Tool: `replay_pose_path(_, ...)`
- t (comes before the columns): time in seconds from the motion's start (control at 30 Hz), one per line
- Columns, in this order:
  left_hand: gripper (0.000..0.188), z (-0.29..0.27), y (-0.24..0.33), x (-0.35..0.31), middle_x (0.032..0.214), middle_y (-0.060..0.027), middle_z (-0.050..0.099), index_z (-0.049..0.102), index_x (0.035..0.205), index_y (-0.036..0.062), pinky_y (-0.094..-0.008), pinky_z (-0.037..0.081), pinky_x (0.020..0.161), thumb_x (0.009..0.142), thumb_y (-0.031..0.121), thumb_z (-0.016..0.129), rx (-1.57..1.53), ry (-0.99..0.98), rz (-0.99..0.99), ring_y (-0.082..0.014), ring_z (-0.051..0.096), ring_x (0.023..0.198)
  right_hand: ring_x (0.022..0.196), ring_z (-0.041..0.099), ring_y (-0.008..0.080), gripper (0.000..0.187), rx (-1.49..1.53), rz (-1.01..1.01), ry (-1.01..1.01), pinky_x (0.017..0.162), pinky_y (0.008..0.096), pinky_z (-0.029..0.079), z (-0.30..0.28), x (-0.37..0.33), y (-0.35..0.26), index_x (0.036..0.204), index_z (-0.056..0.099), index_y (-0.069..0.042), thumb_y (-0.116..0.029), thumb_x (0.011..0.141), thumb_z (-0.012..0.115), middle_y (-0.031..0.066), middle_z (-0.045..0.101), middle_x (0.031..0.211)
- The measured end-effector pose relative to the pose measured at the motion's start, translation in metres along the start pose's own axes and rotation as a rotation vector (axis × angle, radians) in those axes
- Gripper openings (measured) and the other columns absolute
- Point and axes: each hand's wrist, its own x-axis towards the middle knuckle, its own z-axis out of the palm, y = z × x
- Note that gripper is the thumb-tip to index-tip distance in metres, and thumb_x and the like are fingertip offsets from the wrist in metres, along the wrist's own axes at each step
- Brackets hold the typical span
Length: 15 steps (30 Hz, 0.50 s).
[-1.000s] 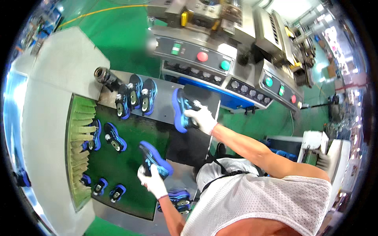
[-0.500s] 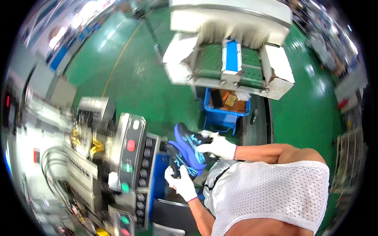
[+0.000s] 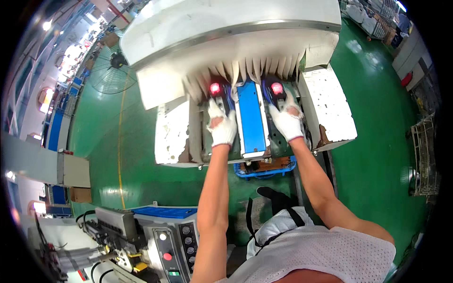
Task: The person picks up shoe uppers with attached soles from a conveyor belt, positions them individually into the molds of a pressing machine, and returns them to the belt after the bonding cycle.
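Note:
My left hand [image 3: 222, 126], in a white glove with some bare skin showing, holds the near end of a dark shoe [image 3: 218, 100] with blue edging. This shoe lies on the green belt left of a blue divider strip [image 3: 252, 118]. On the divider's other side, my right hand [image 3: 287, 121], gloved alike, grips a second dark shoe [image 3: 276, 100] with a blue edge. A red light spot glows on each shoe. Both shoes point away from me, and their far ends reach under the hanging fabric fringe [image 3: 269, 67]. My fingers are partly hidden around the shoes.
White side housings [image 3: 328, 108] flank the belt under the machine's big white hood [image 3: 236, 19]. Below its front edge stands a blue cart [image 3: 264, 172]. A control panel [image 3: 166, 250] with buttons and knobs is at lower left. A large fan [image 3: 114, 60] stands at far left.
I have turned from the control panels to the belt machine. The two shoes, earlier held together before my body, are now apart on the belt, one on each side of the divider.

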Motion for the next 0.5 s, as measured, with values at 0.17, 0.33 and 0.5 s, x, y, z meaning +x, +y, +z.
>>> replay_pose_path(0.17,0.068,-0.043,-0.007,0.039,0.140,-0.0299,0.056,0.048,0.143,-0.0048,-0.0477,0.045,0.109,0.089,0.031,0.069,-0.234,-0.090,-0.062,-0.0437,0.057,0.128,0.120,0.063,0.0463,0.078,-0.572,-0.102,0.039,0.103,0.0542,0.049,0.064,0.097,0.007,0.139,0.055,0.002,-0.056,0.088,0.066,0.0314,0.065,0.127)
replay_pose_path(0.33,0.051,-0.076,-0.028,-0.190,0.135,-0.0259,0.059,0.052,0.139,-0.0008,-0.0475,0.044,0.110,0.095,0.024,0.065,-0.114,0.226,-0.040,-0.0422,0.056,0.130,0.129,0.059,0.0326,0.053,0.343,-0.430,-0.039,0.111,0.0450,0.047,0.046,-0.092,-0.096,0.146,0.048,0.006,-0.018,0.100,0.061,0.0235,0.059,0.141)
replay_pose_path(0.5,0.044,-0.152,-0.055,-0.518,0.129,-0.0213,0.067,0.063,0.133,0.0054,-0.0429,0.050,0.106,0.099,0.032,0.060,-0.129,0.205,-0.933,-0.0358,0.063,0.123,0.125,0.062,0.0278,0.056,0.355,0.237,-1.701,0.103,0.0384,0.054,0.098,-0.272,-0.031,0.150,0.046,0.002,-0.016,0.101,0.067,0.0179,0.059,0.143)
